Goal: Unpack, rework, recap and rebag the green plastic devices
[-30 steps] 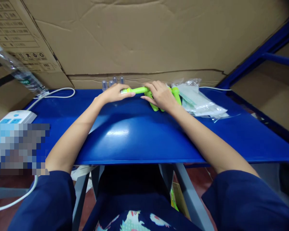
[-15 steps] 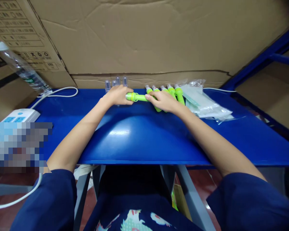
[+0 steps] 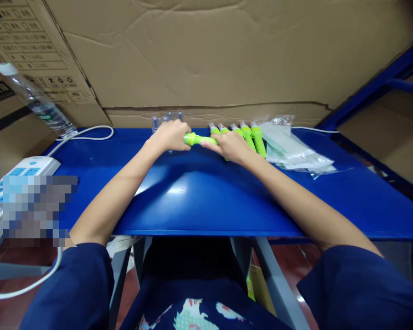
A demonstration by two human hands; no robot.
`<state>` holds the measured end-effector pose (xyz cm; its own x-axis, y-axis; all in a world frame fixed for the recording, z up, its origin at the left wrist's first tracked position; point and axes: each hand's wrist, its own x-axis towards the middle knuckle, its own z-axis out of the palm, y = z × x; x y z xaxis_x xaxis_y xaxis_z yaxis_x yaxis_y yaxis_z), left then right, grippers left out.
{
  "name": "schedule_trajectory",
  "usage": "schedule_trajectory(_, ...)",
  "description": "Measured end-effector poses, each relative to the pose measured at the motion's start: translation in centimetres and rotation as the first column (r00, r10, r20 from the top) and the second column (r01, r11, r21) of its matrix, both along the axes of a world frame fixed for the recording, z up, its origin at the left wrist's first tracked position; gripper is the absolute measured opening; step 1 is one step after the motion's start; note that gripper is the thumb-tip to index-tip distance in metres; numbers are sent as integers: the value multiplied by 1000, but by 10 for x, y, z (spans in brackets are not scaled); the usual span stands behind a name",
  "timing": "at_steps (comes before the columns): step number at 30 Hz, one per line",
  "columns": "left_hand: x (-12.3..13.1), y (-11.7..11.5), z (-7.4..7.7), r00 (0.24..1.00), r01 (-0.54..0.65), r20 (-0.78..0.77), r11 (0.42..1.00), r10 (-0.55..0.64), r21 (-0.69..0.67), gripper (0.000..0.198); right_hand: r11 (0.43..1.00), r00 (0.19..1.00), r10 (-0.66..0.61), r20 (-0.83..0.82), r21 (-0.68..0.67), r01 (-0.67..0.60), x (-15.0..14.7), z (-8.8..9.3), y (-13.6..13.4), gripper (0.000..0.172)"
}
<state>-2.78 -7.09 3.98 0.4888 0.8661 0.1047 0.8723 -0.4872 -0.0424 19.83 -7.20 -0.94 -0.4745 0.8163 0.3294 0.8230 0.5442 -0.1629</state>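
My left hand [image 3: 172, 135] is closed round the clear-tipped end of a lime-green flashlight-shaped piece [image 3: 197, 139]. My right hand [image 3: 231, 145] grips the other end, its thumb along the handle. The piece lies level between both hands, above the blue table [image 3: 179, 206]. Just behind my left hand stand several small clear caps [image 3: 155, 123], partly hidden by it. Beyond and beside my right hand, several similar green pieces [image 3: 259, 141] lie in a row with clear tips toward the cardboard; my hand covers part of them.
To the right of the row lies a clear plastic bag [image 3: 296, 149]. A white power strip [image 3: 30, 167] with a cable sits at the left, near a tilted water bottle [image 3: 43, 107]. Cardboard [image 3: 199, 59] walls the back, and a blue metal frame [image 3: 365, 94] rises at right.
The green piece has shifted slightly, its right end tilting a little lower. My right thumb has moved left along the handle, nearer my left hand. The view has moved a little.
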Motion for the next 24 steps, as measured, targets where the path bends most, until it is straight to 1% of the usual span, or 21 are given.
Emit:
schedule_trajectory(1,3,-2,-1,1000,15,-20,999,-14,38,41,990,999,43,-24,-135,-45,3,7,3,83)
schedule_trajectory(2,5,-4,-3,999,33,-31,998,-32,59,42,953,995,88,-43,-286,-96,7,15,7,86)
schedule_trajectory(3,8,-6,-6,998,51,-31,997,-49,65,43,888,990,130,-54,-438,-140,11,22,13,88)
schedule_trajectory(4,11,-7,-9,998,63,-21,996,-61,62,44,813,985,164,-49,-558,-163,16,30,18,89)
schedule_trajectory(5,12,-7,-12,998,67,-6,996,-66,54,45,763,983,178,-44,-625,-166,19,36,23,88)
schedule_trajectory(6,13,-7,-14,998,58,13,997,-59,47,45,751,983,175,-47,-640,-164,21,41,27,87)
schedule_trajectory(7,13,-6,-14,999,38,32,998,-39,42,45,775,986,160,-42,-613,-152,21,45,28,86)
schedule_trajectory(8,12,-4,-14,998,12,56,999,-14,31,44,833,991,133,-34,-538,-130,19,46,27,86)
schedule_trajectory(9,9,-2,-12,996,-15,88,1000,14,13,43,904,995,99,-19,-417,-98,16,46,24,85)
schedule_trajectory(10,6,0,-9,991,-36,129,999,38,-17,41,963,998,65,7,-263,-61,12,45,19,85)
schedule_trajectory(11,3,2,-6,983,-44,175,997,55,-63,39,996,999,32,43,-87,-28,8,42,12,85)
schedule_trajectory(12,0,4,-3,973,-38,222,992,65,-124,37,997,996,10,85,71,-16,4,39,6,85)
schedule_trajectory(13,-3,5,0,963,-19,261,981,71,-195,35,982,992,1,128,189,-25,1,35,0,84)
schedule_trajectory(14,-5,6,2,955,5,286,964,74,-266,33,964,986,2,168,263,-47,0,30,-4,83)
schedule_trajectory(15,-6,7,4,952,26,296,943,78,-332,32,953,979,9,206,296,-71,-1,26,-6,81)
schedule_trajectory(17,-6,8,4,955,46,284,907,83,-419,33,949,965,9,263,301,-91,-1,16,-6,79)
schedule_trajectory(19,-3,7,2,964,44,254,903,74,-428,33,954,949,-14,314,290,-81,-1,8,-2,78)
schedule_trajectory(22,4,3,0,979,19,197,944,49,-329,30,962,926,-52,374,268,-54,-2,4,3,76)
schedule_trajectory(24,8,-1,-2,986,-3,165,978,38,-206,34,969,917,-77,390,245,-22,-2,8,6,74)
